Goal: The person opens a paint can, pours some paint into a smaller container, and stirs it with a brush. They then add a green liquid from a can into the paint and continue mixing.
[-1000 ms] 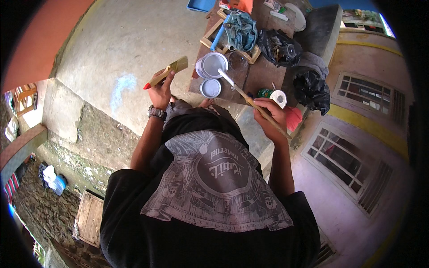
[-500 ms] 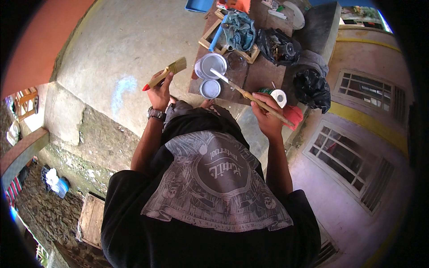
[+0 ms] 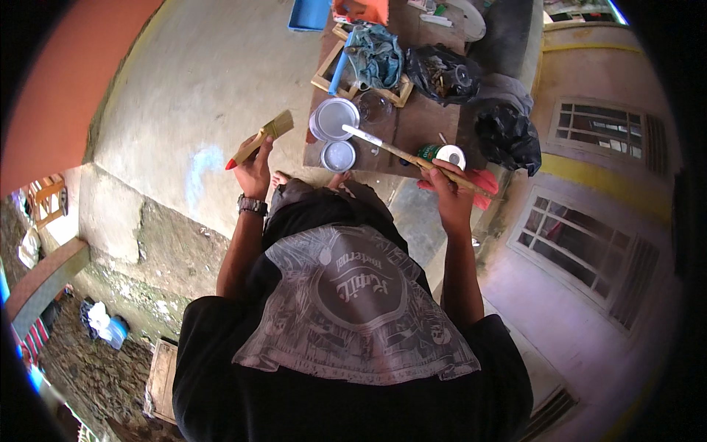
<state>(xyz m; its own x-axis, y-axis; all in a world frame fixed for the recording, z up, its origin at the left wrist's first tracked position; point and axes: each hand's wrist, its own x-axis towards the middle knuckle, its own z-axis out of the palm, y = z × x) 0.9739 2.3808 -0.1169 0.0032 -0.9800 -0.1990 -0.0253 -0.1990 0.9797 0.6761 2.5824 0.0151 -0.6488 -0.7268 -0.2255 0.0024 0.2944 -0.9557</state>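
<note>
In my left hand (image 3: 254, 174) is a flat paintbrush (image 3: 274, 127), bristles pointing up and to the right, its red handle end toward the left. My right hand (image 3: 452, 193) is closed round a long wooden stick (image 3: 398, 152), whose end is coated white. That white end lies over the near right rim of an open tin of pale paint (image 3: 317, 130). Just nearer stands a smaller round container (image 3: 339, 156) with pale grey contents. Close to my right hand are a green can with a white top (image 3: 450, 155) and a red cloth or glove (image 3: 483, 182).
The brown table (image 3: 434, 121) also bears a wooden frame (image 3: 325, 68), a crumpled teal cloth (image 3: 375, 57), a clear container (image 3: 374, 107) and black plastic bags (image 3: 508, 136). A blue tray (image 3: 305, 15) is beyond on the left. A pink wall (image 3: 560, 258) with windows runs along the right.
The view has shifted slightly, so the table appears farther left. My right hand has drawn the stick a little to the right, its white end moving from over the tin toward the rim.
</note>
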